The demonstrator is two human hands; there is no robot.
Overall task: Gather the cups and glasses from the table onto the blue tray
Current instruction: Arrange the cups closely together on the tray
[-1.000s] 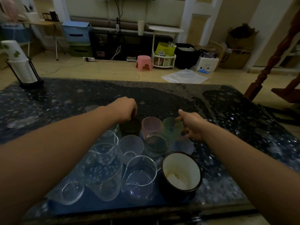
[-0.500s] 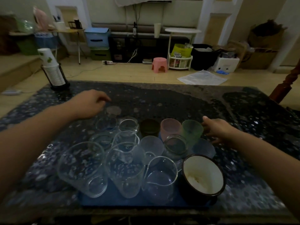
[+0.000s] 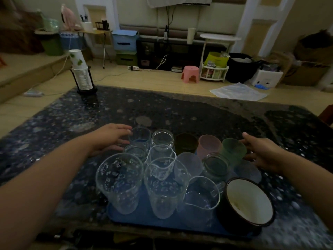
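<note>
A blue tray (image 3: 144, 219) near the table's front edge is crowded with several clear glasses, among them two tall ones (image 3: 119, 183) in front, and a dark enamel mug (image 3: 249, 201) with a white inside at the right. Behind stand a brown cup (image 3: 185, 143), a pink cup (image 3: 209, 146) and a green cup (image 3: 233, 148). My left hand (image 3: 111, 138) lies at the tray's back left, fingers relaxed, fingertips touching a small clear glass (image 3: 140, 135). My right hand (image 3: 261, 150) is open at the back right, right beside the green cup.
A black rack of stacked paper cups (image 3: 82, 74) stands at the dark speckled table's (image 3: 198, 114) far left corner. Beyond the table are a wooden floor, a pink stool (image 3: 190, 73), boxes and shelving.
My left hand has come back from the table's left toward the tray's back left glasses. My right hand has stayed beside the green cup. The view has shifted a little.
</note>
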